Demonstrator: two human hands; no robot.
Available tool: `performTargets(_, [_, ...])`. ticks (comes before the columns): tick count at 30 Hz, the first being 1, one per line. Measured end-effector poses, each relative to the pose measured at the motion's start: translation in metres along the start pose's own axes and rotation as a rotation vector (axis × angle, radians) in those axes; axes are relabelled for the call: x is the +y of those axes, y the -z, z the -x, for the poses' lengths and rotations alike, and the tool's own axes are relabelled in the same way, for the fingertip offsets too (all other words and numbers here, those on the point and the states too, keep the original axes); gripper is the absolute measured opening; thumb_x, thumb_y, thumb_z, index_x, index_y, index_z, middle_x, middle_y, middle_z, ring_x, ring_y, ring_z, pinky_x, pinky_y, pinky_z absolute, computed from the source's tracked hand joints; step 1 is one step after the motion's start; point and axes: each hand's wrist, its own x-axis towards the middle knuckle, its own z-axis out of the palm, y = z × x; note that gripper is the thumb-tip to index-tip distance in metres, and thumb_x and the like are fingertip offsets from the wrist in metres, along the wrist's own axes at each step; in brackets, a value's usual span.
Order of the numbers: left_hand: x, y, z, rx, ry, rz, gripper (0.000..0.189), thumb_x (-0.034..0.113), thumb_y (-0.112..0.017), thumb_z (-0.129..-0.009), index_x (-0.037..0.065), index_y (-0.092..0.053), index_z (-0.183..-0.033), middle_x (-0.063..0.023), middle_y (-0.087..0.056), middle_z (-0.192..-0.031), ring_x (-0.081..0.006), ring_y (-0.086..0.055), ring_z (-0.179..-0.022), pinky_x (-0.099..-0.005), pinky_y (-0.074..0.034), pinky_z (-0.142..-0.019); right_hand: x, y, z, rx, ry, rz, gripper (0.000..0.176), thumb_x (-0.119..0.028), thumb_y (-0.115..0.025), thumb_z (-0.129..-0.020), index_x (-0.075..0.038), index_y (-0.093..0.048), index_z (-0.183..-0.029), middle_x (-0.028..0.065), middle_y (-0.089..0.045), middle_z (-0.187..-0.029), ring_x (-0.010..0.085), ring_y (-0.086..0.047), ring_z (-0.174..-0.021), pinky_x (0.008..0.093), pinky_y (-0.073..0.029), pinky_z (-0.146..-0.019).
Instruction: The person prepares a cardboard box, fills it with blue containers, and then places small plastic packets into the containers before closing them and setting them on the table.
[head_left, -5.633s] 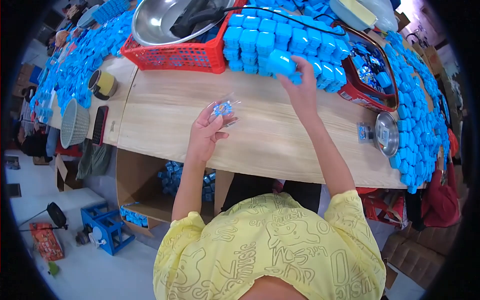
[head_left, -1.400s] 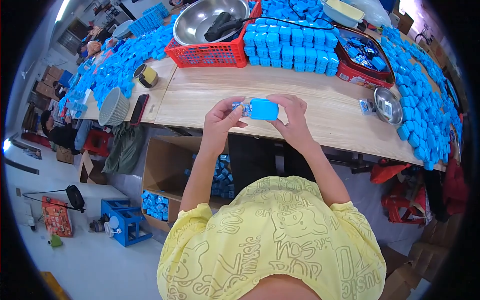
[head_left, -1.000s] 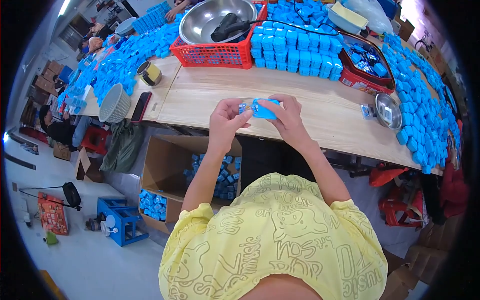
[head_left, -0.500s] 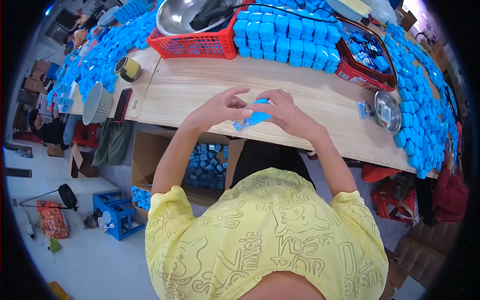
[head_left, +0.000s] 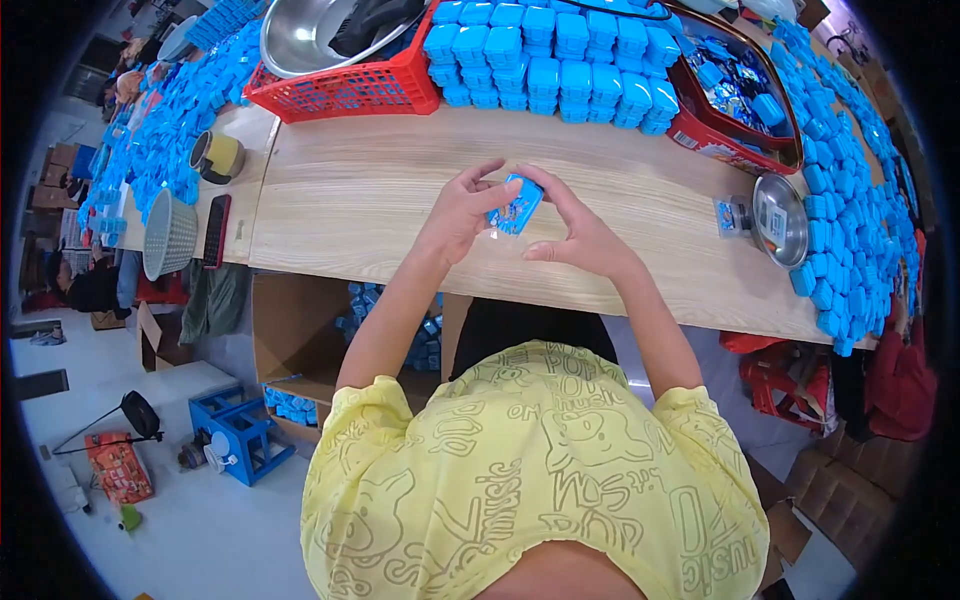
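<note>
A small blue plastic box (head_left: 527, 193) is held up over the wooden table, with a printed clear film or sticker (head_left: 508, 216) against its face. My left hand (head_left: 462, 217) grips them, its thumb pressed on the front near the top and its fingers partly hidden. The fingers of my right hand (head_left: 588, 240) reach the box's upper right edge. My right thumb is spread away below, apart from the box. Whether any right fingers support the back is hidden.
Stacked blue boxes (head_left: 545, 75) line the back beside a red basket (head_left: 345, 90) holding a steel bowl (head_left: 305, 35). A red tin (head_left: 735, 150) of packets, a small steel dish (head_left: 780, 220) and piled blue boxes (head_left: 835, 240) are at right. A carton (head_left: 290, 330) stands below the table edge.
The blue box has turned more upright, and the printed film now lies across its face instead of hanging at its lower left. My right thumb has come away from the box. The view has shifted slightly.
</note>
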Motion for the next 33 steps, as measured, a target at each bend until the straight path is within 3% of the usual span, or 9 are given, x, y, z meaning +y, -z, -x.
performTargets(2, [-0.002, -0.005, -0.004, 0.014, -0.001, 0.039, 0.075, 0.019, -0.074, -0.076, -0.008, -0.032, -0.133, -0.0114, -0.056, -0.099, -0.016, -0.059, -0.09, -0.0278, -0.049, -0.074, 0.002, -0.001, 0.001, -0.004, 0.007, 0.047, 0.099, -0.028, -0.079, -0.066, -0.007, -0.02, -0.142, 0.0119, -0.029, -0.144, 0.0259, -0.026, -0.134, 0.0392, -0.025, -0.109])
performTargets(6, [-0.007, -0.012, -0.012, 0.071, -0.021, 0.133, 0.073, 0.017, -0.072, -0.079, -0.006, -0.03, -0.134, -0.0117, -0.055, -0.106, -0.0166, -0.059, -0.095, -0.0296, -0.05, -0.077, 0.008, -0.012, -0.002, 0.19, 0.092, 0.34, 0.105, -0.028, -0.081, -0.064, -0.007, -0.015, -0.143, 0.0157, -0.032, -0.14, 0.0303, -0.027, -0.133, 0.0416, -0.023, -0.108])
performTargets(9, [-0.012, -0.018, -0.015, 0.12, -0.043, 0.178, 0.076, 0.017, -0.072, -0.078, -0.006, -0.027, -0.134, -0.0124, -0.055, -0.108, -0.0169, -0.059, -0.095, -0.0302, -0.05, -0.078, 0.013, -0.025, -0.008, 0.363, 0.108, 0.615, 0.104, -0.022, -0.08, -0.062, -0.007, -0.015, -0.141, 0.0182, -0.037, -0.132, 0.0365, -0.034, -0.123, 0.0475, -0.023, -0.103])
performTargets(13, [-0.012, -0.022, -0.015, 0.123, -0.069, 0.206, 0.078, 0.016, -0.072, -0.078, -0.005, -0.024, -0.135, -0.0131, -0.054, -0.11, -0.0169, -0.059, -0.095, -0.0313, -0.05, -0.079, 0.03, -0.031, -0.015, 0.518, 0.186, 0.482, 0.1, -0.015, -0.078, -0.061, -0.006, -0.017, -0.14, 0.0161, -0.042, -0.125, 0.0326, -0.04, -0.118, 0.0465, -0.023, -0.1])
performTargets(25, [-0.015, -0.02, -0.014, 0.104, -0.06, 0.184, 0.08, 0.017, -0.073, -0.077, -0.006, -0.023, -0.135, -0.0137, -0.053, -0.109, -0.0167, -0.058, -0.095, -0.0296, -0.05, -0.077, 0.024, -0.025, -0.008, 0.449, 0.193, 0.508, 0.099, -0.015, -0.078, -0.061, -0.004, -0.018, -0.139, 0.0131, -0.047, -0.119, 0.0291, -0.044, -0.113, 0.0457, -0.023, -0.098])
performTargets(29, [-0.016, -0.023, -0.01, 0.18, -0.121, 0.01, 0.076, 0.018, -0.074, -0.075, -0.003, -0.03, -0.133, -0.0127, -0.054, -0.107, -0.0191, -0.058, -0.095, -0.0332, -0.05, -0.077, 0.027, -0.029, -0.01, 0.528, 0.162, 0.583, 0.1, -0.018, -0.079, -0.061, -0.004, -0.017, -0.139, 0.0139, -0.048, -0.119, 0.0298, -0.045, -0.111, 0.0461, -0.023, -0.097])
performTargets(32, [-0.02, -0.027, 0.004, 0.294, -0.61, -0.909, 0.068, 0.018, -0.075, -0.07, 0.001, -0.042, -0.127, -0.0119, -0.055, -0.108, -0.0217, -0.058, -0.096, -0.0359, -0.05, -0.078, 0.042, -0.034, -0.013, 0.586, 0.125, 0.61, 0.101, -0.02, -0.079, -0.061, -0.003, -0.018, -0.139, 0.0147, -0.047, -0.119, 0.0304, -0.044, -0.112, 0.046, -0.024, -0.097])
performTargets(33, [-0.02, -0.027, 0.007, 0.328, -0.615, -0.919, 0.068, 0.018, -0.075, -0.07, 0.001, -0.042, -0.127, -0.0119, -0.055, -0.108, -0.0217, -0.058, -0.096, -0.0359, -0.05, -0.078, 0.045, -0.037, -0.018, 0.609, 0.112, 0.616, 0.101, -0.02, -0.079, -0.061, -0.003, -0.018, -0.139, 0.0151, -0.047, -0.119, 0.0307, -0.043, -0.112, 0.0459, -0.024, -0.097])
